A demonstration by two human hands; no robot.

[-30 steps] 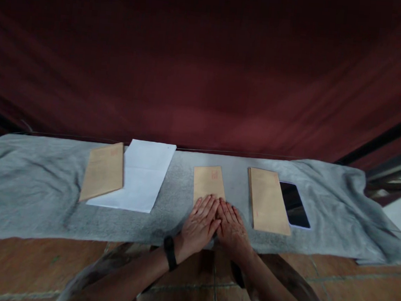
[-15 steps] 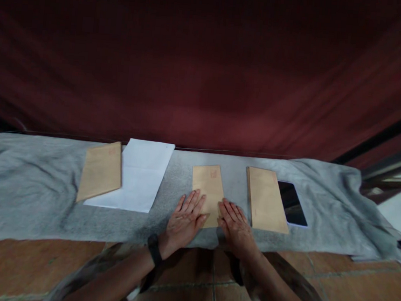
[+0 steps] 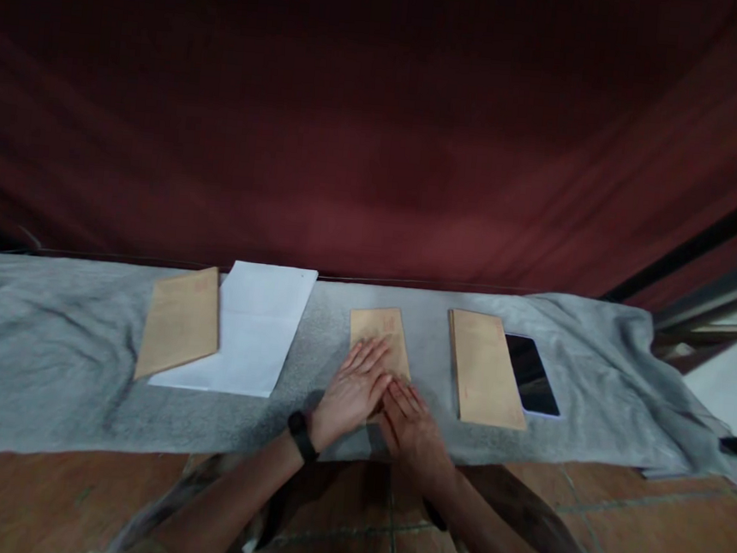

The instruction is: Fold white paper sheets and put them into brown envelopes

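A small brown envelope (image 3: 377, 329) lies on the grey cloth (image 3: 63, 370) at the middle. My left hand (image 3: 353, 391) rests flat on the envelope, fingers stretched out, a black band on its wrist. My right hand (image 3: 412, 425) lies flat beside it at the envelope's near right corner, fingers spread and touching the left hand's fingers. Neither hand holds anything.
A stack of brown envelopes (image 3: 484, 368) lies to the right, with a dark phone (image 3: 533, 375) next to it. To the left, a brown envelope (image 3: 180, 322) overlaps white paper (image 3: 254, 327). A dark red curtain (image 3: 380, 140) hangs behind; tiled floor (image 3: 643, 533) lies below.
My left hand has slid forward and right onto the middle envelope. My right hand has drawn back and left toward its near corner. The hands, apart half a second ago, touch again.
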